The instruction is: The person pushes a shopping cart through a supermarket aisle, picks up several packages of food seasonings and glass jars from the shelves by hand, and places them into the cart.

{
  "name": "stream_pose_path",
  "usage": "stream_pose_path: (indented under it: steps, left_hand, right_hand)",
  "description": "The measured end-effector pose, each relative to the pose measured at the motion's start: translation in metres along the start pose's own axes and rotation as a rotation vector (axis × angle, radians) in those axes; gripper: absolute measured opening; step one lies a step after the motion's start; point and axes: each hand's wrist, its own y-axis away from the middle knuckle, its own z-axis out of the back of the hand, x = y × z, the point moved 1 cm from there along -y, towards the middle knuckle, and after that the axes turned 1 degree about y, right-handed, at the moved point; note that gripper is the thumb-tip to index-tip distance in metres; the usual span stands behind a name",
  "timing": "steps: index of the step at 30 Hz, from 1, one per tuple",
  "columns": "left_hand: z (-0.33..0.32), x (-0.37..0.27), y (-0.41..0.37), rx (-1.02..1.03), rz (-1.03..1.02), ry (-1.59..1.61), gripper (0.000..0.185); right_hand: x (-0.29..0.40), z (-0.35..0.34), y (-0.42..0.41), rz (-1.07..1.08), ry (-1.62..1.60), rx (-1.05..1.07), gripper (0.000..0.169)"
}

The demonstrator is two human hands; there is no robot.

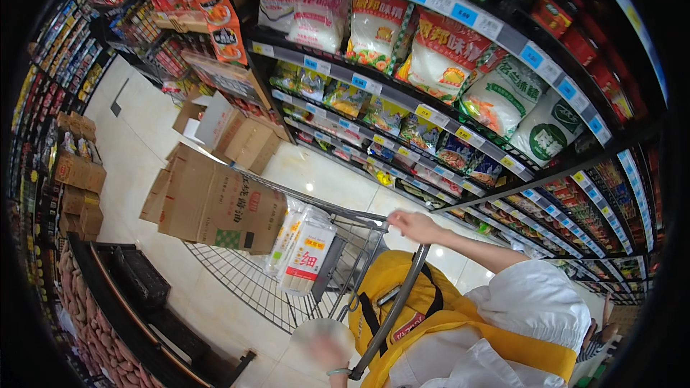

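A wire shopping cart [237, 280] stands before me, angled to the upper left. My right hand [412, 226] curls over the cart's rim near one end of the grey push handle [401, 307]. Close to the handle's other end is my left hand [321, 347], its wrist wearing a pale bracelet; a blur hides its fingers. Inside the cart, a large open cardboard box [215, 199] leans above the rim at the front. Next to it stand white plastic-wrapped packages [304, 253] with red and orange print. I wear a yellow apron [401, 280].
Shelves of bagged seasoning [442, 59] line the aisle on the right. Cardboard cartons [237, 132] sit on the floor by the shelf's end. At lower left is a bin of sweet potatoes [102, 323] beside black crates [137, 275]. Stacked boxes [78, 170] stand farther left.
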Motion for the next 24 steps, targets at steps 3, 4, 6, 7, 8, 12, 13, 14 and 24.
stream_pose_path:
  steps: [3, 4, 6, 7, 8, 12, 13, 14, 24]
  left_hand:
    - [0.003, -0.002, -0.002, -0.032, -0.174, 0.048, 0.033]
    - [0.018, -0.023, -0.004, -0.256, -0.297, -0.149, 0.027]
    - [0.025, -0.021, -0.003, -0.169, -0.294, -0.144, 0.032]
    - [0.026, -0.017, -0.001, -0.116, -0.284, -0.152, 0.035]
    - [0.029, -0.015, -0.001, -0.16, -0.28, -0.09, 0.033]
    - [0.041, -0.003, -0.004, -0.132, -0.334, -0.121, 0.026]
    - [0.054, -0.007, -0.005, -0.214, -0.305, -0.155, 0.026]
    - [0.065, -0.008, -0.004, -0.299, -0.271, -0.189, 0.027]
    - [0.059, 0.01, 0.009, -0.064, 0.296, -0.418, 0.034]
  right_hand:
    - [0.02, 0.001, 0.018, 0.06, 0.279, -0.128, 0.031]
    - [0.021, -0.006, 0.012, 0.033, 0.292, -0.134, 0.028]
    - [0.018, -0.017, 0.005, 0.059, 0.332, -0.222, 0.023]
    - [0.019, -0.021, 0.005, 0.051, 0.32, -0.226, 0.024]
    - [0.02, -0.025, 0.003, 0.06, 0.321, -0.213, 0.023]
    - [0.014, -0.039, 0.01, 0.025, 0.306, -0.108, 0.023]
    - [0.02, -0.04, 0.015, 0.115, 0.299, -0.066, 0.023]
    - [0.027, -0.046, 0.016, -0.001, 0.255, -0.035, 0.023]
    - [0.08, -0.096, 0.012, 0.107, 0.09, 0.171, 0.027]
